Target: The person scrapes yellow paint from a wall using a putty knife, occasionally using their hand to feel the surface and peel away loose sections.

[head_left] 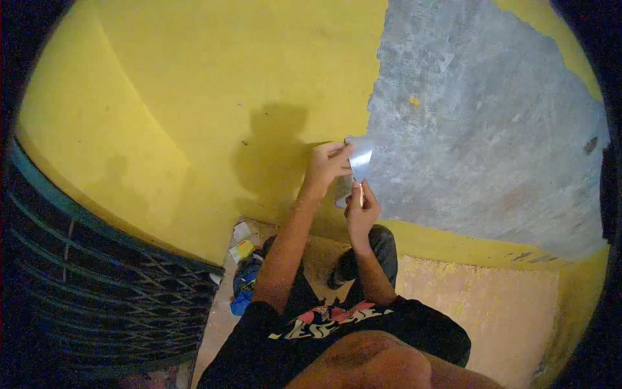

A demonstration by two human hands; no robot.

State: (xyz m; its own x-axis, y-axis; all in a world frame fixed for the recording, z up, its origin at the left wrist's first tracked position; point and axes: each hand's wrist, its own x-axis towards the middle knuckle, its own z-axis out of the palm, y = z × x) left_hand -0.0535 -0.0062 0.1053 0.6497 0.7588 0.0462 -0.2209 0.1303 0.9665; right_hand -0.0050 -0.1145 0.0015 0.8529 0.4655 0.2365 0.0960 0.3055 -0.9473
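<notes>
A metal scraper blade (pixel 360 157) presses flat against the wall at the border between the yellow paint (pixel 194 117) and the bare grey patch (pixel 486 129). My left hand (pixel 326 165) rests its fingers on the blade's upper left part. My right hand (pixel 361 211) is closed around the scraper's handle (pixel 360 193) just below the blade. Both forearms reach up from my black shirt toward the wall. The hands' shadow falls on the yellow paint to the left.
A dark metal grille gate (pixel 97 279) stands at the left. On the floor by the wall base lie a small box (pixel 241 248) and blue cloth (pixel 245 285). The beige floor (pixel 479 305) stretches to the right. My bent knee (pixel 382 243) is close to the wall.
</notes>
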